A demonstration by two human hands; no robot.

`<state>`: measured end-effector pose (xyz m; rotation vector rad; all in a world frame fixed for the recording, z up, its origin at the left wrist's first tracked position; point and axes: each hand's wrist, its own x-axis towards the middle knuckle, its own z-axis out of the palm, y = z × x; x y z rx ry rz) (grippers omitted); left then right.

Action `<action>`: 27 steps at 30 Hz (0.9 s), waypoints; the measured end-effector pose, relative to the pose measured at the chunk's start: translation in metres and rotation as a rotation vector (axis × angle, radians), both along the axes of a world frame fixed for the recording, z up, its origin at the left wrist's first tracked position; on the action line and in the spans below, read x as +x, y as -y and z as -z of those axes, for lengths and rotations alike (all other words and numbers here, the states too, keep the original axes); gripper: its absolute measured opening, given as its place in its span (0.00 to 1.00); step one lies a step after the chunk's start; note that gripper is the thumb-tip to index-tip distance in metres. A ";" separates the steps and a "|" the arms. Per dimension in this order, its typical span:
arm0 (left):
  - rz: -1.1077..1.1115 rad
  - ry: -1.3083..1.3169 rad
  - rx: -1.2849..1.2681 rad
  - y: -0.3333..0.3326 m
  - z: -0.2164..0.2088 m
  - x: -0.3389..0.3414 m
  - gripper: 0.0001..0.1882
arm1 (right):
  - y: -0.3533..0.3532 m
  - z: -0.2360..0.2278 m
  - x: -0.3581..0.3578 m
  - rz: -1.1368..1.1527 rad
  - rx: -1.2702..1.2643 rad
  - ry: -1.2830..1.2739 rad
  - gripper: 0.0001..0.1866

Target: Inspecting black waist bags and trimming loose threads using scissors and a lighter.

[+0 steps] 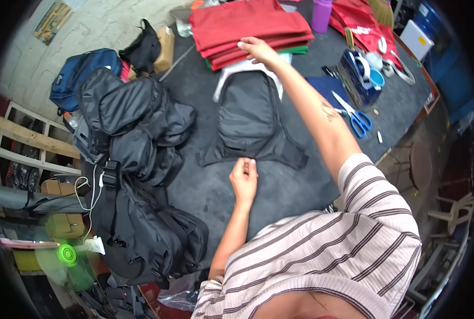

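A black backpack [247,114] lies flat on the dark table in front of me, its lower corners spread out to both sides. My left hand [244,179] is closed, with its fingertips at the bag's lower edge; what they pinch, if anything, is hidden. Stretched far forward, my right hand [258,51] has its fingers extended over the front of a stack of folded red fabric [250,26]. Under that stack, a white shape [223,80] curves around the top of the backpack.
Several black bags [141,122] are heaped at the left, a blue bag [83,74] behind them. Blue-handled scissors [359,121] and a box of tools [356,74] lie at the right. A purple bottle [321,16] stands at the back. A green fan [68,255] is at lower left.
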<state>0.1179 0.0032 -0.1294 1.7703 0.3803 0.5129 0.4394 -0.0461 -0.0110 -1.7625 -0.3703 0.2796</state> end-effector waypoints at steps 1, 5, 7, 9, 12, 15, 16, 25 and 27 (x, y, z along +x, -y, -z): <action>0.037 -0.044 -0.065 0.001 -0.003 -0.001 0.07 | 0.033 -0.004 -0.015 -0.080 0.036 0.010 0.26; 0.157 -0.197 -0.886 0.002 -0.020 -0.001 0.12 | 0.155 0.015 -0.079 -0.131 -0.143 0.123 0.15; 0.301 -0.307 -1.323 0.003 -0.031 -0.006 0.18 | 0.209 0.042 -0.107 0.079 -0.235 0.263 0.15; 0.309 -0.517 -1.611 0.025 -0.056 0.002 0.18 | 0.249 0.057 -0.140 0.273 -0.346 0.221 0.13; 0.245 -0.510 -1.588 0.057 -0.031 0.011 0.12 | 0.280 0.078 -0.170 0.495 -0.418 0.312 0.08; 0.464 -0.391 -1.704 0.061 -0.004 0.030 0.17 | 0.293 0.080 -0.180 0.598 -0.714 0.515 0.07; 0.366 -0.439 -1.631 0.066 -0.015 0.037 0.17 | 0.301 0.084 -0.180 0.673 -0.866 0.666 0.08; 0.071 -0.261 -1.788 0.085 -0.035 0.074 0.30 | 0.332 0.086 -0.167 0.533 -1.129 0.451 0.15; 0.199 -0.375 -1.743 0.093 -0.031 0.080 0.29 | 0.338 0.077 -0.164 0.459 -1.033 0.315 0.15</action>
